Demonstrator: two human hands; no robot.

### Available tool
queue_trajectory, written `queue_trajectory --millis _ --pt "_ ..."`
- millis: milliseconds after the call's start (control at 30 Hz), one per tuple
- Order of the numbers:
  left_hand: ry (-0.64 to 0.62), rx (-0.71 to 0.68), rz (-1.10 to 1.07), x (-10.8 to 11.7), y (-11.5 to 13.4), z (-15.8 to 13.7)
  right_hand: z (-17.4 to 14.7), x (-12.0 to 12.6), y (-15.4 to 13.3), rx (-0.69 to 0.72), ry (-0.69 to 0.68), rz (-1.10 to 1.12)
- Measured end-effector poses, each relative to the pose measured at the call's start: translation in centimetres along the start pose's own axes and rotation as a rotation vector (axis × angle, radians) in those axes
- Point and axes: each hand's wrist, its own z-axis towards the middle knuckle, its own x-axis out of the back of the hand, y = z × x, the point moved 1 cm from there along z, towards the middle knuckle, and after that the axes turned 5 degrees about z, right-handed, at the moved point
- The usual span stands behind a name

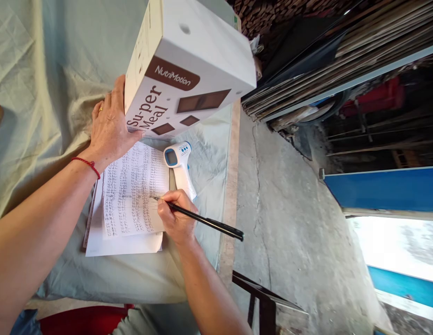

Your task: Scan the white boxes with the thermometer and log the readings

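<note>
My left hand (111,123) rests at the near left corner of a white NutriMotion box (199,56), thumb along its lower edge and fingers against its side. Its fingers look stretched out rather than wrapped round the box. Below it lie stacked sheets of paper (132,190), the top one covered in handwritten lines. My right hand (178,216) pinches a black pen (209,222), its tip on or just above the handwriting. Close to the right knuckles, a white and blue infrared thermometer (179,163) lies on the cloth beside the papers.
A pale green cloth (31,139) covers the table, whose wooden edge (230,186) runs down the right. Beyond it is a cracked concrete floor (286,204). A dark metal frame (265,302) stands at lower right, and stacked boards (307,60) lie at upper right.
</note>
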Motion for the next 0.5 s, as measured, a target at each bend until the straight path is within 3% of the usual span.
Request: queue_trajectory --millis 267,500 --pt "-0.011 0.062 0.063 0.28 0.95 0.00 -0.14 0.06 0.02 0.013 0.010 0.046" --pt "-0.005 0.019 0.035 0.27 0.66 -0.05 -0.15 0.01 0.04 0.046 0.026 0.065"
